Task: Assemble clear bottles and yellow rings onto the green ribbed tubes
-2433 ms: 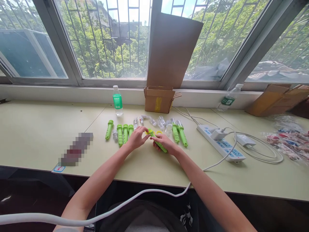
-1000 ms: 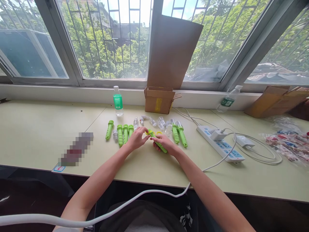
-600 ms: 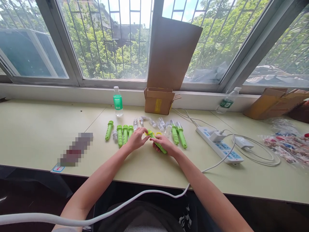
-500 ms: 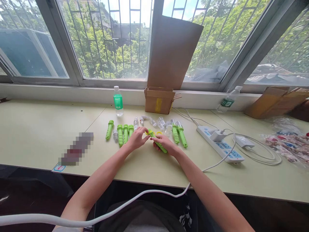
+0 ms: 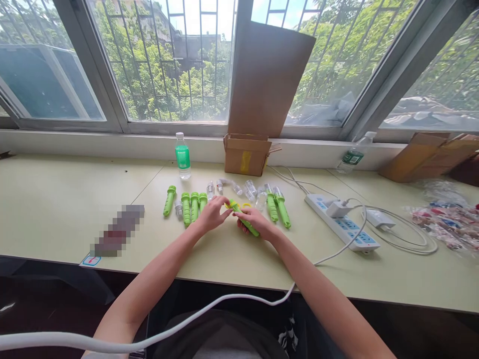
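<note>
My right hand (image 5: 260, 223) is wrapped round a green plastic handle (image 5: 253, 230), which slants with its threaded end up toward the left. At that end, my left hand (image 5: 213, 215) pinches what looks like a yellow ring (image 5: 227, 205), partly hidden by the fingers. Another yellow ring (image 5: 246, 205) lies just beyond on the table. Several green handles stand or lie left of my hands, one green handle (image 5: 169, 201) apart from the others. To the right lie two green handles with clear tops (image 5: 281, 207). Clear plastic pieces (image 5: 250, 190) are scattered behind my hands.
A water bottle (image 5: 183, 157) and a small cardboard box (image 5: 245, 155) stand at the back. On the right are a power strip (image 5: 342, 222) with white cables, a tilted bottle (image 5: 354, 157) and plastic-wrapped goods (image 5: 445, 219). A white cable (image 5: 224, 299) crosses before me.
Almost nothing differs. Both hands keep their hold at the same spot, and the view has shifted very slightly.
</note>
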Action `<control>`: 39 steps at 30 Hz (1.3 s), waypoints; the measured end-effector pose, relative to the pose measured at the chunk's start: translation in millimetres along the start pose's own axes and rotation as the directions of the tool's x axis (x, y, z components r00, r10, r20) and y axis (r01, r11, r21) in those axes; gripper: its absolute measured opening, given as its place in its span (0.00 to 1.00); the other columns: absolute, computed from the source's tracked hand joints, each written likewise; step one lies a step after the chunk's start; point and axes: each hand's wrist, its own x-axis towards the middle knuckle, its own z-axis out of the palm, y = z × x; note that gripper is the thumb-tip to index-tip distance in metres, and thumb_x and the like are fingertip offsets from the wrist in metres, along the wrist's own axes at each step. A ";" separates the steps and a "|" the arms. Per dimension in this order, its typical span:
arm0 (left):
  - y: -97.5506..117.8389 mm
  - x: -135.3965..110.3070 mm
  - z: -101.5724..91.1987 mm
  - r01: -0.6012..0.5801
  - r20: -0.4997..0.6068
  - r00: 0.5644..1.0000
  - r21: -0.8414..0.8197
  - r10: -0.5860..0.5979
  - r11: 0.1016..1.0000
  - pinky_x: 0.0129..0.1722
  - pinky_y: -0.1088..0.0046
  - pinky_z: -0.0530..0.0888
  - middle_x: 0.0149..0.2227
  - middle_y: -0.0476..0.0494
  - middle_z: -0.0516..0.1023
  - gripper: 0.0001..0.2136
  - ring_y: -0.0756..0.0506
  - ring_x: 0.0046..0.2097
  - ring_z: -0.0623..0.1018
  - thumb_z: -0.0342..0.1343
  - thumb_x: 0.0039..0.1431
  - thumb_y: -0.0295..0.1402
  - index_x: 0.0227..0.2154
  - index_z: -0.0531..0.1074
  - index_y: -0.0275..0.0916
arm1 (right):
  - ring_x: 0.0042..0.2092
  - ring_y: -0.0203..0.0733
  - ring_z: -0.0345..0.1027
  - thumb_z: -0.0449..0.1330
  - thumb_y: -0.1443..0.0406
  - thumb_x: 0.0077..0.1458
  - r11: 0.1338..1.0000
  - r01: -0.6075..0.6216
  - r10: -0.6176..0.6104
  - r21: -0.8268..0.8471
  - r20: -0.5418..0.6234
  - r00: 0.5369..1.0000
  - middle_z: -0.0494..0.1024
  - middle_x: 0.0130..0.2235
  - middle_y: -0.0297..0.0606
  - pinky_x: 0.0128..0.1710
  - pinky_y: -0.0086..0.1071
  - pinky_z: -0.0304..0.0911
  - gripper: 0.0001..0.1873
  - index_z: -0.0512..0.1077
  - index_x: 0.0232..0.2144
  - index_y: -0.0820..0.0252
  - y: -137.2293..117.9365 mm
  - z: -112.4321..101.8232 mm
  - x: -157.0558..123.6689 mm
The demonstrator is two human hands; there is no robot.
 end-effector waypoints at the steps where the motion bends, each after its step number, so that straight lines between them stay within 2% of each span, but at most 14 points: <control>1: 0.1 0.0 -0.2 -0.002 0.000 1.000 -0.003 0.002 1.000 0.41 0.65 0.70 0.38 0.45 0.73 0.06 0.44 0.43 0.72 0.53 0.58 0.36 0.35 0.66 0.40 | 0.20 0.33 0.62 0.60 0.53 0.49 1.000 -0.001 0.001 -0.001 0.001 1.000 0.74 0.24 0.34 0.18 0.27 0.57 0.16 0.66 0.27 0.60 0.0 0.1 0.2; 28: -1.4 0.4 0.3 0.009 0.005 1.000 -0.008 -0.009 1.000 0.42 0.65 0.70 0.38 0.45 0.74 0.06 0.44 0.43 0.72 0.53 0.59 0.36 0.35 0.67 0.40 | 0.20 0.32 0.62 0.59 0.52 0.49 1.000 -0.007 0.007 -0.016 0.007 1.000 0.73 0.24 0.33 0.18 0.26 0.57 0.16 0.65 0.28 0.59 1.0 -0.3 1.4; 39: -6.9 2.2 5.2 -0.024 -0.062 0.998 -0.002 0.024 1.000 0.42 0.64 0.71 0.35 0.45 0.74 0.04 0.44 0.41 0.72 0.56 0.57 0.34 0.32 0.68 0.39 | 0.20 0.33 0.62 0.60 0.51 0.49 0.999 -0.034 0.034 0.005 0.008 0.999 0.73 0.24 0.34 0.19 0.27 0.57 0.20 0.69 0.35 0.61 0.5 -1.7 1.3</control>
